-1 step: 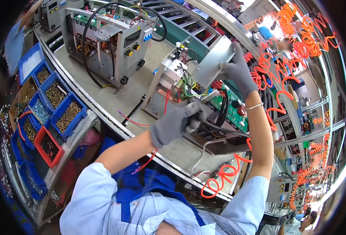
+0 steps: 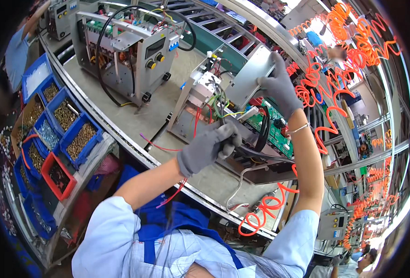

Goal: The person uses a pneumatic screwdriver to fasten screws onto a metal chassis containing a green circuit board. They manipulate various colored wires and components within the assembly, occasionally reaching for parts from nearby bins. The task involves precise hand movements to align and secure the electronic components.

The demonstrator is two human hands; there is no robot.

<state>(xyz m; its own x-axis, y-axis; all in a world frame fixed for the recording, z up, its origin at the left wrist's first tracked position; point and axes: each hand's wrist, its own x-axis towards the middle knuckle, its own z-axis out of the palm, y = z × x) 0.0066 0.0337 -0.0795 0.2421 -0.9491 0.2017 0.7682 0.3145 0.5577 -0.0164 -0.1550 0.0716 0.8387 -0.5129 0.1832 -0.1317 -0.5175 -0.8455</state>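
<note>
Along the right edge of the panel (image 2: 247,78), right hand (image 2: 280,85) pinches, thumb against fingers. Panel tilted, just beyond the board (image 2: 281,140). Left hand (image 2: 214,144) curled near the wires (image 2: 220,105); whether gripping one, cannot tell. Best, probably: steady panel, wires clear of its lower edge.

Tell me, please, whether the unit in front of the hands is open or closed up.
Open: the unit's green circuit board and black cables lie exposed, uncovered; the right hand holds the silver panel's edge.
</note>
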